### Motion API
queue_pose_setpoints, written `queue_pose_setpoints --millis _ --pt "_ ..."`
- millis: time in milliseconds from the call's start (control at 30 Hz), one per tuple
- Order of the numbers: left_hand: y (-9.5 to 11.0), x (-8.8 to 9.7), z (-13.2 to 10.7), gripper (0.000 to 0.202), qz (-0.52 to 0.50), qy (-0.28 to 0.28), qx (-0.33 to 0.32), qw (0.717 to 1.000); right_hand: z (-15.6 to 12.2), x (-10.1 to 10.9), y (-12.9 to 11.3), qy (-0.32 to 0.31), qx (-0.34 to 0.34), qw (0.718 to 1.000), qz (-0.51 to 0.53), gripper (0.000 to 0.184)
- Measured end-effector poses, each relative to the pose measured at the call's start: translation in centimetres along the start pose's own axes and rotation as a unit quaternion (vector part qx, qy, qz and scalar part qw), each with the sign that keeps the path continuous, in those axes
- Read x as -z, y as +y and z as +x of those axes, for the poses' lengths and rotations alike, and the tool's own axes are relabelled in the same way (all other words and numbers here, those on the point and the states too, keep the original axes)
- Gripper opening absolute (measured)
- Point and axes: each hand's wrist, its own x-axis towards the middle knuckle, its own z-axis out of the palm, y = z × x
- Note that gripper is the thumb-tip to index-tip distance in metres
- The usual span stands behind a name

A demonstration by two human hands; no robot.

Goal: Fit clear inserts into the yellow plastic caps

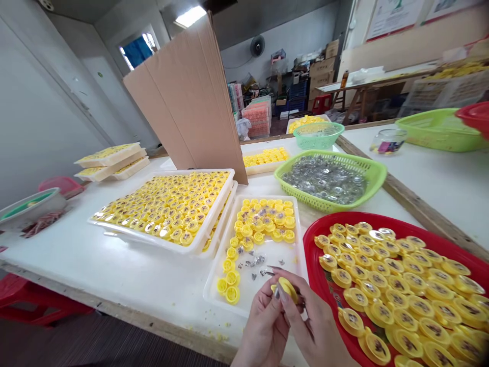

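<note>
1. Workshop room, cartons stacked at the back. A long white worktop (126, 278) runs forward, with a tall cardboard sheet (187, 102) standing across it.
2. The left hand (263, 329) and right hand (311, 318) are close together at the near edge of the worktop, between two trays.
3. Grip: both hands are closed on one yellow plastic cap (287, 289), fingers pinching it from either side. Fingers hide part of the contact.
4. The cap is held up above the worktop, just beside the rim of a red tray (316, 260) and near a white plastic tray (280, 270).
5. The white plastic tray holds a heap of yellow caps (263, 219) and a few small silver metal pieces (255, 261). Rows of finished-looking caps (393, 290) fill the red tray.
6. Handling: the cap looks light, small and fairly stiff. Its smooth plastic may slip, so the outer rim looks like the best place for a fingertip hold.
7. Further off: a green plastic basket (367, 168) of silver pieces (324, 179) and a large white tray of caps (164, 209).
</note>
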Motion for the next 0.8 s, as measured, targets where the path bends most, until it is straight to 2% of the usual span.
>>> queue_pose_setpoints --millis 100,200,267,333,400,467,533,667,733,767,800 --pt "-0.5 0.4 -0.1 0.031 -0.002 0.008 -0.002 1.000 -0.5 -0.2 0.8 0.010 0.021 1.000 -0.017 0.032" --pt "-0.3 0.7 -0.2 0.033 0.030 0.038 -0.002 0.999 -0.3 0.8 0.9 -0.017 0.024 0.999 -0.034 0.031" --pt "0.0 0.7 0.0 0.037 0.084 0.064 -0.023 0.994 0.1 2.2 0.6 -0.042 0.079 0.991 -0.095 0.034" --pt "0.3 0.6 0.3 0.040 0.155 0.074 -0.044 0.984 0.5 3.8 0.2 -0.065 0.167 0.965 -0.191 0.044" --pt "0.3 0.5 0.7 0.043 0.209 0.059 -0.041 0.975 0.6 5.1 -0.1 -0.079 0.244 0.921 -0.293 0.049" --pt "-0.2 0.4 1.1 0.048 0.233 0.046 -0.026 0.971 0.5 5.7 0.0 -0.060 0.292 0.881 -0.367 0.043" --pt "-0.8 0.4 1.5 0.055 0.248 0.052 -0.023 0.967 0.3 5.7 0.4 -0.025 0.319 0.858 -0.403 0.039" --pt "-1.7 0.4 1.6 0.077 0.297 0.048 -0.011 0.954 0.2 5.4 1.6 0.004 0.321 0.854 -0.409 0.036" --pt "-1.2 0.4 1.5 0.078 0.346 0.031 -0.003 0.938 0.2 5.7 2.4 0.012 0.294 0.866 -0.404 0.035" --pt "-0.7 0.5 1.4 0.071 0.391 0.025 -0.009 0.920 0.2 6.0 3.0 0.017 0.271 0.875 -0.399 0.036" --pt "0.0 0.7 1.4 0.060 0.463 0.024 -0.026 0.885 0.2 6.4 3.6 0.023 0.245 0.885 -0.395 0.036"
